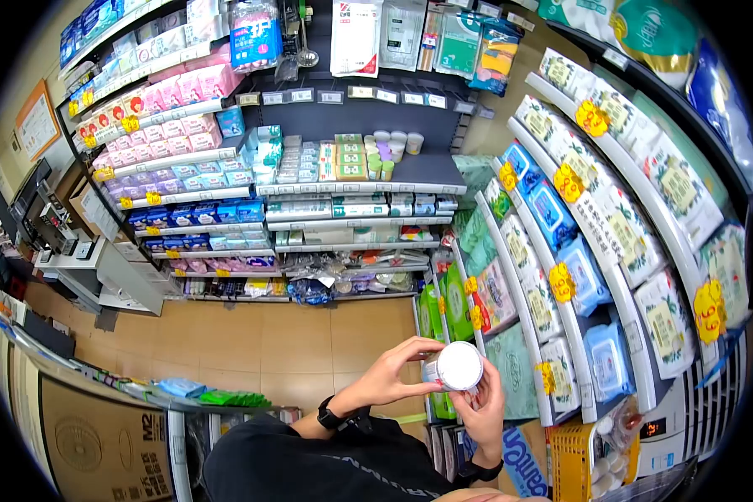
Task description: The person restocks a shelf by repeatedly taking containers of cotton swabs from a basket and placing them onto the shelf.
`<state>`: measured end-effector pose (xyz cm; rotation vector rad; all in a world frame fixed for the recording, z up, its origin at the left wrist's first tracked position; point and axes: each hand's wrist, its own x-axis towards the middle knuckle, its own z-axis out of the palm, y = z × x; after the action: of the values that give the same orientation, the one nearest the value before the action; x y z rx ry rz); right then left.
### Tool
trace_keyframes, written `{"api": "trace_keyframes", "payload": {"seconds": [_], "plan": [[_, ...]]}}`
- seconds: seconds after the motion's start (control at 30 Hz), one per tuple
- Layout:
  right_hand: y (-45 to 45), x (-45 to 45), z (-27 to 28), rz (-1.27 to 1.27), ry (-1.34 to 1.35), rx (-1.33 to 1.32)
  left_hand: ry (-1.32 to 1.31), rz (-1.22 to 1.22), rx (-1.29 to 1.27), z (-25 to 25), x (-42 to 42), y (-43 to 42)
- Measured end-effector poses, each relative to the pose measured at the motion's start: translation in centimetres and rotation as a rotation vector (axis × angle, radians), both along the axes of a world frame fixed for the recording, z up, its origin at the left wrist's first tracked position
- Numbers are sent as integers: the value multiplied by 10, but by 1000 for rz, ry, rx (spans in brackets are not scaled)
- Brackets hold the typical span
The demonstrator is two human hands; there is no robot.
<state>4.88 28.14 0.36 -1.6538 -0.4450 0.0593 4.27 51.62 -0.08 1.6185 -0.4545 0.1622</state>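
Note:
Between my two hands is a small round tub [459, 366] with a white lid, its lid facing up toward me and its side partly covered by fingers. My left hand [397, 373] grips it from the left, fingers on the far side and thumb on the near side. From the right, my right hand [484, 404] has its fingers and thumb around the tub's edge. Both wrists carry black bands. What the label says is too small to read.
Shelves of packaged tissues [623, 222] with yellow price tags rise close on my right. Ahead is a shelf [368, 189] of small boxes and tubs; pink packs [194, 87] fill the left bays. A yellow basket [571, 463] stands at lower right, a large carton [100, 443] at lower left.

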Motion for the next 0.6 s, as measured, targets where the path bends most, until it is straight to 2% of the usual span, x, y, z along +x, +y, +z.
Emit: {"api": "trace_keyframes", "payload": {"seconds": [0.27,0.6], "plan": [[69,69,-1,58,-33,-29,17,103,-20,-3,49,61],[105,146,-6,93,-14,-79,126,179,19,-4,108,91]]}}
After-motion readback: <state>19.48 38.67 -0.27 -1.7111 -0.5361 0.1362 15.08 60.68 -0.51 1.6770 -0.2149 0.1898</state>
